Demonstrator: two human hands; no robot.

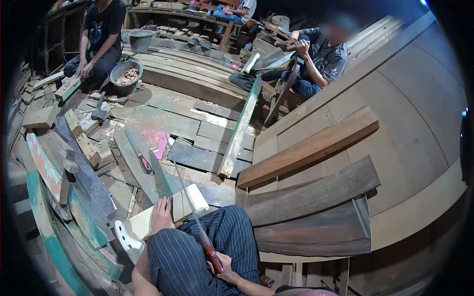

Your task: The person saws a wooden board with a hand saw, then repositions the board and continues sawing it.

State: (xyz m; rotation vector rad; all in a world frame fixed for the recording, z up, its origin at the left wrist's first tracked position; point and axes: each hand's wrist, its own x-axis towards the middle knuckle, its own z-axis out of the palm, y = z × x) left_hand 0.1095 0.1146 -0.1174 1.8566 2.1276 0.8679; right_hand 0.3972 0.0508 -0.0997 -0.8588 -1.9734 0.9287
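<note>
Low in the frame, my right hand (224,269) is wrapped round the red-brown handle of a handsaw (198,223). The saw's thin blade points up and away, crossing over a pale wood block (197,198) near its far end. My left hand (161,215) lies on the block, fingers pressed on its top, left of the blade. Whether the teeth are in the wood I cannot tell. The block sits in front of my knees in striped trousers, beside a white shoe (127,241). Beyond it, a red-and-black-handled tool (144,163) rests on a grey plank (129,153).
Painted boards (59,256) pile up at the left. Dark planks (311,192) lean on a large panel (395,138) at the right. An upright-set beam (242,128) stands ahead. People sit at the back left, back right and far back, near a bucket of chips (126,76).
</note>
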